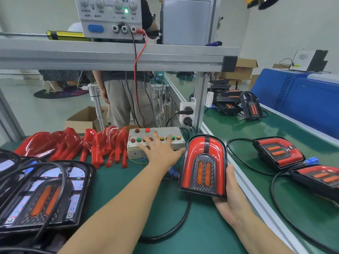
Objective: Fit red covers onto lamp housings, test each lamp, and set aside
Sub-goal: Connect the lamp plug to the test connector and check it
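Bare lamp housings (44, 195) stacked far left of both hands. Red covers (73, 145) heaped just left of left hand (161, 149); its grip wide, fingers spread flat on button test box (156, 140). Right hand (231, 195), grip cupped around covered lamp (203, 165), propping it upright on green worktop (165, 217). Finished lamps (280, 153) right of it.

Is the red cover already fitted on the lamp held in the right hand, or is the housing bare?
Fitted: the arched black lamp housing carries its glossy red cover, held propped up by the right hand.
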A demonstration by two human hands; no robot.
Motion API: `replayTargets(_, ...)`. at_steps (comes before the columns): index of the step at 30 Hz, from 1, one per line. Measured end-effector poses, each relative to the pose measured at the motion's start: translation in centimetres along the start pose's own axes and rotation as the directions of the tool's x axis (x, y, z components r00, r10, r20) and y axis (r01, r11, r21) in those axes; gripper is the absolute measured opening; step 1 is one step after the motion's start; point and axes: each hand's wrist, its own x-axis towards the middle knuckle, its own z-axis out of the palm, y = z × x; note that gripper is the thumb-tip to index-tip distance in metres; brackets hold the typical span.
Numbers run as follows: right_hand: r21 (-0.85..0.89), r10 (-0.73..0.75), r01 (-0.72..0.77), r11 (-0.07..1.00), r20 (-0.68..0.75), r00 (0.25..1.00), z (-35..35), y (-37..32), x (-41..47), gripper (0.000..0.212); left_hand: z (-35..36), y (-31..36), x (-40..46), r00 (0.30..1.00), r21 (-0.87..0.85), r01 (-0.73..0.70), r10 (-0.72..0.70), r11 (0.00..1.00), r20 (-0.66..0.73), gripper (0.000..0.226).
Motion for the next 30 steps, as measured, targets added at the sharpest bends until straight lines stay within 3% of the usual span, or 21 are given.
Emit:
replayTargets(4, -0.006, 0.007, -0.007, 1.000, -0.023, 1.000, -0.1, 0.0, 0.0, 0.059, -0.5, 0.3, -0.2, 0.999, 0.019, 0.027, -0.027, 0.999, 0.028, 0.083)
replayTargets(19, 0.063, 0.010, -0.011, 0.998, 0.010, 1.000, 0.2, -0.3, -0.1, 0.059, -1.1, 0.4, 0.8, 0.989, -0.082, 0.039, -0.027, 0.996, 0.148, 0.068)
replayTargets(30, 0.049, 0.007, -0.008, 0.999, 0.014, 1.000, 0.0, 0.0, 0.4, 0.057, -0.7, 0.2, 0.8, 0.994, -0.096, 0.018, -0.008, 0.995, 0.106, 0.064)
